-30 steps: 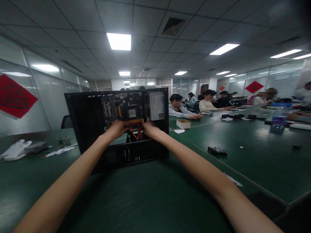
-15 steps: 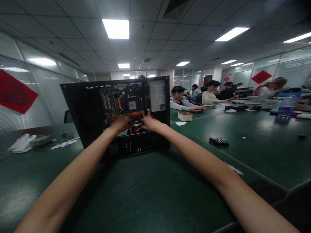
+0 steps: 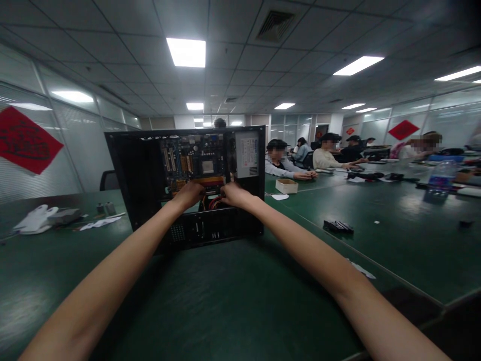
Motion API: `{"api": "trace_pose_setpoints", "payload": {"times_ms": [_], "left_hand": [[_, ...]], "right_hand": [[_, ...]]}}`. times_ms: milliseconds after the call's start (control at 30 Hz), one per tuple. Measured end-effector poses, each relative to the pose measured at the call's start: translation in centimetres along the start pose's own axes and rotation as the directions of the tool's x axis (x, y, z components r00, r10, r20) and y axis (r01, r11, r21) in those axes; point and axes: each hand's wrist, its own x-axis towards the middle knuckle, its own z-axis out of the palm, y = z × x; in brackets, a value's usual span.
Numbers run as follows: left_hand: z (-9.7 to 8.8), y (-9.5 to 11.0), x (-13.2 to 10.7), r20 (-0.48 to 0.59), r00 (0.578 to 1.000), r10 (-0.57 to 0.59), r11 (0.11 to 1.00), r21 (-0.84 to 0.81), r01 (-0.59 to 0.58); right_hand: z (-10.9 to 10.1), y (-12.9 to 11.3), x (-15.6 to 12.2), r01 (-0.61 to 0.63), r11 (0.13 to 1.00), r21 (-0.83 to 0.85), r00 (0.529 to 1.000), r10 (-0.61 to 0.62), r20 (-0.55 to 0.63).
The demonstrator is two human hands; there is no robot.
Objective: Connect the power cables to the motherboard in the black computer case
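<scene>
A black computer case (image 3: 143, 228) stands upright on the table with its side open toward me. Inside it is a motherboard (image 3: 188, 160), with a silver power supply (image 3: 247, 155) at the upper right. My left hand (image 3: 190, 194) reaches in at the left end of the orange-and-red memory slots (image 3: 210, 181), fingers curled. At their right end is my right hand (image 3: 235, 194), also with curled fingers, beside a bundle of red and yellow cables (image 3: 215, 203). Both hands' fingertips are hidden in the dark interior, so what they grip cannot be made out.
A small pale box (image 3: 286, 186) and a black plastic part (image 3: 338, 227) lie to the right on the green table (image 3: 233, 301). A white plastic bag (image 3: 35, 220) and grey box (image 3: 64, 216) are at left. Several people sit beyond, near a water bottle (image 3: 442, 175).
My view has tilted up slightly, so the scene sits a little lower. The case's left side appears farther right. My hands remain at the memory slots, with only slight movement.
</scene>
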Motion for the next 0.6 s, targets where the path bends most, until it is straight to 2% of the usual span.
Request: {"api": "trace_pose_setpoints", "payload": {"times_ms": [167, 367, 600], "left_hand": [[-0.4, 0.8, 0.1, 0.037, 0.998, -0.041, 0.999, 0.027, 0.040], [-0.4, 1.1, -0.1, 0.038, 0.996, -0.085, 0.996, 0.038, 0.084], [-0.6, 1.3, -0.3, 0.034, 0.996, -0.087, 0.996, 0.023, 0.086]], "right_hand": [[-0.3, -0.5, 0.3, 0.068, 0.996, -0.053, 0.997, -0.069, -0.029], [0.1, -1.4, 2.3, 0.221, 0.966, -0.132, 0.972, -0.230, -0.055], [0.8, -1.5, 4.1, 0.157, 0.976, -0.149, 0.984, -0.168, -0.064]]}}
